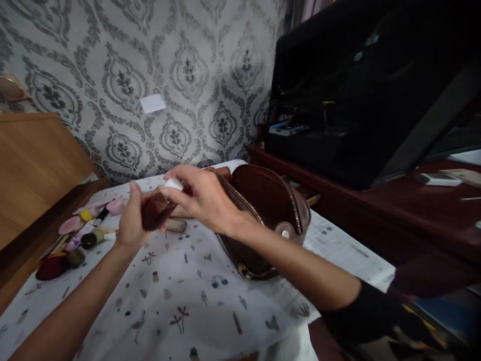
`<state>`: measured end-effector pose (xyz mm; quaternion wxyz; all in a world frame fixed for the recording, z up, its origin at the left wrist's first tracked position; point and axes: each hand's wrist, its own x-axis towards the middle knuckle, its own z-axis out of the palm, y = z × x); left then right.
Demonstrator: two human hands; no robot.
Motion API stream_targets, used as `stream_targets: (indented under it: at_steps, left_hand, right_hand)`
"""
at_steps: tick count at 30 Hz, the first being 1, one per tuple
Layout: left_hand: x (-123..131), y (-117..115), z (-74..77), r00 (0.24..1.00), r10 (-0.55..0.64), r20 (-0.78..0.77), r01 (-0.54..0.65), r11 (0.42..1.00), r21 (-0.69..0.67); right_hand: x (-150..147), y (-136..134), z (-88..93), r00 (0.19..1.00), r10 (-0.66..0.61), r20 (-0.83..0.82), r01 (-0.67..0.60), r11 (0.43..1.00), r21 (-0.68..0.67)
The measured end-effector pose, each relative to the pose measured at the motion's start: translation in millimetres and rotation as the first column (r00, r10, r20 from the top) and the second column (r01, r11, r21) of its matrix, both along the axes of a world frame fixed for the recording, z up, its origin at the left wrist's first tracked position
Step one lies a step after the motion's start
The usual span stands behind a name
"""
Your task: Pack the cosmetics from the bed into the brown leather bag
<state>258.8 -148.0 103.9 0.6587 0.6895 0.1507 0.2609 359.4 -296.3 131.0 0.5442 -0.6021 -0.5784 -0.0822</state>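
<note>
Head view: left hand gripping dark red bottle at base; right hand pinching its white cap. Bottle axis tilted, cap toward 2 o'clock. Open brown bag at 3 o'clock; makeup brushes at 9 o'clock on patterned cloth.

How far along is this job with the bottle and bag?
Done: the brown leather bag lies open. In hand: the left hand grips a dark red bottle, the right hand pinches its white cap. Left: pink sponges and brushes lie loose on the patterned tablecloth.
</note>
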Motion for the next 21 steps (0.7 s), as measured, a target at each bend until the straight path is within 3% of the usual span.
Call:
stream_targets:
  at_steps: [6,11,14,16,18,21]
  left_hand:
    - [53,-48,20.7,0.999,0.02,0.043,-0.021,0.999,0.026]
    - [95,-68,23.1,0.989,-0.092,0.112,0.067,0.977,0.205]
    - [120,-68,23.1,0.973,-0.183,0.139,0.123,0.926,0.358]
    - [136,-63,24.2,0.963,-0.242,0.116,0.152,0.848,0.509]
    - [149,-58,27.1,0.963,-0.268,0.023,0.18,0.705,0.686]
    - [160,-56,35.8,0.964,-0.181,-0.196,0.251,0.36,0.898]
  right_hand:
    - [39,-53,22.8,0.999,-0.047,0.009,0.046,0.996,0.072]
    - [66,-84,28.9,0.988,-0.137,0.066,0.132,0.988,0.081]
    - [81,-98,29.9,0.97,-0.215,0.11,0.207,0.975,0.077]
    - [91,-106,29.4,0.952,-0.274,0.137,0.269,0.961,0.056]
    - [99,-110,27.7,0.92,-0.345,0.188,0.351,0.937,0.003]
    - [109,-110,22.7,0.839,-0.432,0.331,0.502,0.85,-0.163]
